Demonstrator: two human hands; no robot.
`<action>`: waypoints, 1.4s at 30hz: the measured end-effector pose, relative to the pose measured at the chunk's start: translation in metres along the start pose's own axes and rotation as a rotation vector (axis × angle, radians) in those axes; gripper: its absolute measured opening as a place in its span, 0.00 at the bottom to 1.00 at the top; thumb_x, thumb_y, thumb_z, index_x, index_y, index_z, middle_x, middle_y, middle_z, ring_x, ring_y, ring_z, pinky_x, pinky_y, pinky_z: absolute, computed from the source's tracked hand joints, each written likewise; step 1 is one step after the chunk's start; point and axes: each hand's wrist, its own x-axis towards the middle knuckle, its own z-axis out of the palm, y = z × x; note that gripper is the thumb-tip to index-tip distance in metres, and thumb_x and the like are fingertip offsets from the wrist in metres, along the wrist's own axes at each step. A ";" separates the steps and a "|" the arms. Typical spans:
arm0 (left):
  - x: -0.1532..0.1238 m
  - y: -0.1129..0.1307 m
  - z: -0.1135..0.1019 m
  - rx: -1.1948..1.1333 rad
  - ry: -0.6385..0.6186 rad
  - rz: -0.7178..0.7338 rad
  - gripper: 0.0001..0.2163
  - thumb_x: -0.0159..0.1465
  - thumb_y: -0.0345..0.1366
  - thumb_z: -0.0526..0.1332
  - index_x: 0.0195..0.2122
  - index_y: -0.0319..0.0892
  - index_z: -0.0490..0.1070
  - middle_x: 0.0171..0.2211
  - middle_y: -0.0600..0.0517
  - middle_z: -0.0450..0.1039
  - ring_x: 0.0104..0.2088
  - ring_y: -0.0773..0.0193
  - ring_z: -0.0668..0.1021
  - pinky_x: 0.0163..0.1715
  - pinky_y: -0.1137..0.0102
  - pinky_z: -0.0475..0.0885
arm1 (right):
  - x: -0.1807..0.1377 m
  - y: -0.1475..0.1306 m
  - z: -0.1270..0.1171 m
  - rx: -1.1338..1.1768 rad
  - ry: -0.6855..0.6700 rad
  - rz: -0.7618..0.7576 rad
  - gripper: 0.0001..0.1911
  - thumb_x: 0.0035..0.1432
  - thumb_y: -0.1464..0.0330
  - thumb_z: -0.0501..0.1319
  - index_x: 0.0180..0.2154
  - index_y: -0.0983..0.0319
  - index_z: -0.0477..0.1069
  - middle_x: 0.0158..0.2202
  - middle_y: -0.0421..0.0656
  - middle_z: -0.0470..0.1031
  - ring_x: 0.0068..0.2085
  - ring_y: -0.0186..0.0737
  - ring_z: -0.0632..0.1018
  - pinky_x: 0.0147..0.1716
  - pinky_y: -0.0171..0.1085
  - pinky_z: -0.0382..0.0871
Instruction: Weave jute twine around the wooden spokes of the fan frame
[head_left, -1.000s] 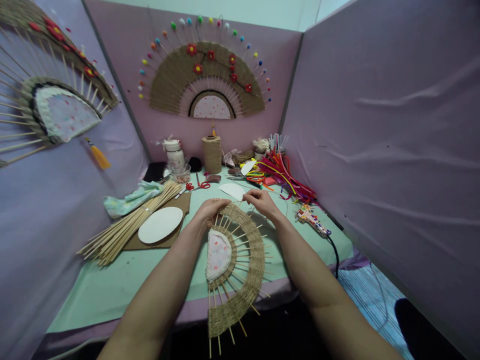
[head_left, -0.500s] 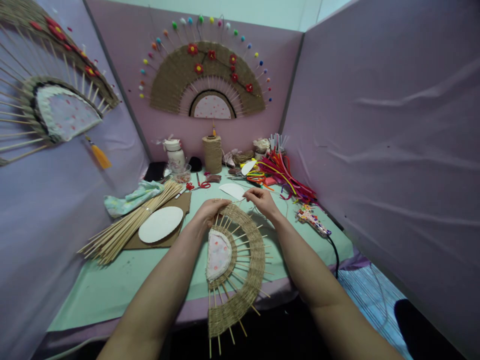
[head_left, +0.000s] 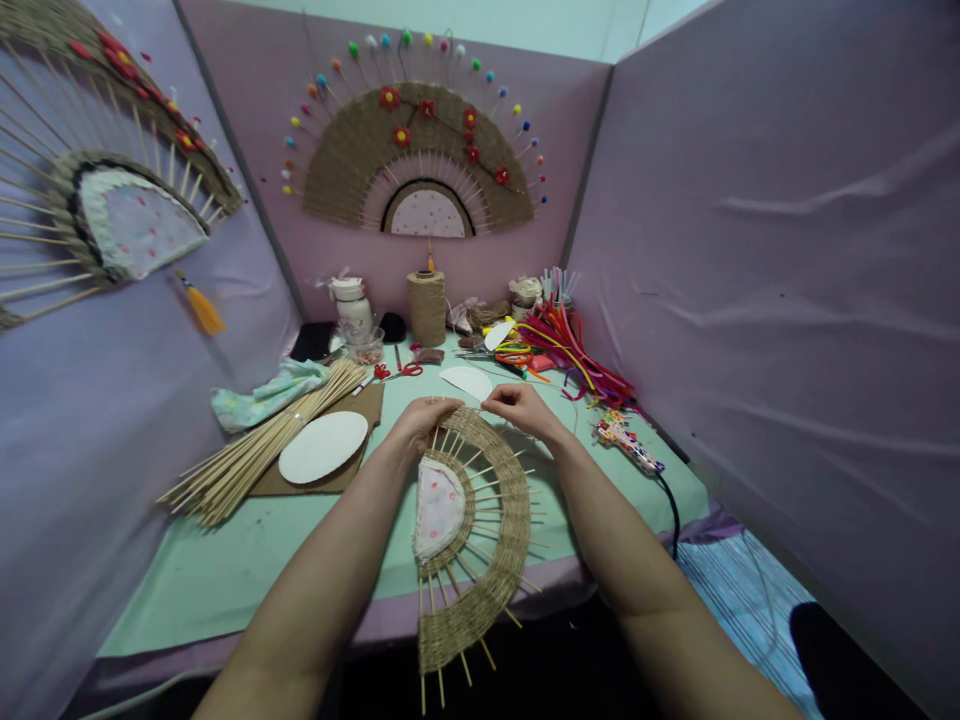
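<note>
A half-round woven twine fan (head_left: 487, 530) on wooden skewers, with a floral fabric centre (head_left: 437, 507), lies on the green table (head_left: 225, 560) and juts over its near edge. My left hand (head_left: 421, 420) is closed on the fan's far end, gripping the skewers there. My right hand (head_left: 517, 408) is pinched shut on a thin strand of twine at the fan's top edge, beside the left hand.
A bundle of wooden skewers (head_left: 262, 445) and a white oval card (head_left: 324, 447) on brown cardboard lie to the left. A twine spool (head_left: 427, 308), red scissors (head_left: 401, 371), coloured pipe cleaners (head_left: 570, 360) and a glue gun (head_left: 626, 443) sit behind and right. Finished fans hang on the purple walls.
My right hand has shifted slightly left along the fan's top edge with the twine. The left hand stays on the fan. The view rose a little.
</note>
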 end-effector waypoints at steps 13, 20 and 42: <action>-0.005 0.013 -0.004 -0.279 -0.130 -0.038 0.03 0.58 0.30 0.61 0.31 0.36 0.73 0.25 0.50 0.76 0.23 0.69 0.76 0.21 0.77 0.70 | 0.000 0.010 -0.005 0.457 -0.241 0.250 0.26 0.54 0.51 0.55 0.32 0.68 0.76 0.28 0.45 0.74 0.27 0.31 0.68 0.27 0.32 0.60; 0.000 0.013 -0.005 -0.398 -0.098 -0.054 0.04 0.58 0.27 0.58 0.31 0.35 0.72 0.24 0.50 0.75 0.23 0.68 0.76 0.21 0.76 0.72 | -0.004 0.003 -0.003 0.280 -0.249 0.219 0.18 0.48 0.56 0.64 0.34 0.64 0.73 0.21 0.35 0.65 0.23 0.27 0.63 0.23 0.29 0.53; -0.009 0.005 -0.012 -0.398 -0.327 -0.185 0.10 0.58 0.28 0.59 0.41 0.36 0.73 0.32 0.44 0.78 0.33 0.58 0.79 0.40 0.60 0.73 | -0.004 -0.003 -0.003 0.463 -0.154 0.344 0.15 0.43 0.61 0.67 0.33 0.63 0.72 0.24 0.37 0.71 0.23 0.30 0.69 0.21 0.28 0.59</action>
